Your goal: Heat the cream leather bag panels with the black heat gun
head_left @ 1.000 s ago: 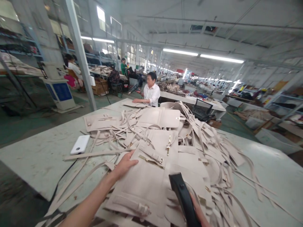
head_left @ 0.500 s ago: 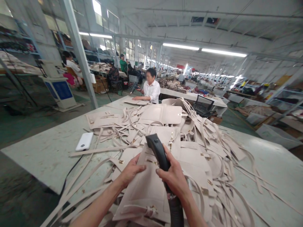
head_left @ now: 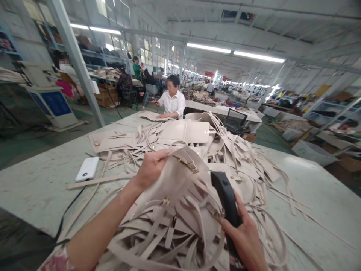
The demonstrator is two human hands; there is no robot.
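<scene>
Beige leather fills the near half of the view, and both of the wearer's bare forearms reach into it. The left hand (head_left: 150,165) is raised above the heap, wrist bent, fingers clenched on the upper edge of a bag panel (head_left: 176,180) and lifting it so that it stands tilted toward the camera. The right hand (head_left: 245,237) sits lower and nearer, fingers wrapped around the grip of a black handheld tool (head_left: 225,199) whose upper end points up and away, just beside the lifted panel's right edge.

The panel is pale beige, with a gold buckle (head_left: 187,164) near its top and narrow straps hanging loose from its lower part, where they tangle with other strips. It is held over the near end of a large pile of cut pieces (head_left: 242,158) that runs down the middle of a worn grey-green worktable (head_left: 36,184).

A white flat device (head_left: 87,169) lies on the table left of the pile, a dark cable trailing from it. At the far end of the table a person in a white shirt (head_left: 172,103) sits at work.
</scene>
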